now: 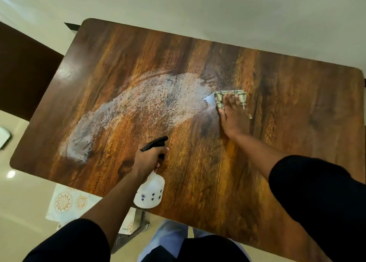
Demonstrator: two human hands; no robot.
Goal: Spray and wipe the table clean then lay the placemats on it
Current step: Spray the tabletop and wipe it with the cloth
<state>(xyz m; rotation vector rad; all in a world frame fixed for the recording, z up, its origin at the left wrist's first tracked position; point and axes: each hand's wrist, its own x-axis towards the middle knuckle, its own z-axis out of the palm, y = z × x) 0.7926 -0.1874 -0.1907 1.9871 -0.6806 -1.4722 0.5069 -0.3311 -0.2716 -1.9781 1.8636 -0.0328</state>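
Checked cloth (230,99) under right hand (234,119) wipes table (277,103).

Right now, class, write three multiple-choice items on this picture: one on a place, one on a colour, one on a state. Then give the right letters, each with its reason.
1. Where does the checked cloth lie?
A. On the floor
B. At the right end of the spray patch on the table
C. Over the bottle

2. What colour is the trigger head of the spray bottle?
A. Black
B. Red
C. Yellow

3. What is the left hand doing?
A. Lying flat on the table
B. Hanging empty
C. Gripping the bottle's neck

Answers: 1 B, the right hand presses the cloth there; 2 A, the head is black above a white body; 3 C, its fingers curl round the neck.
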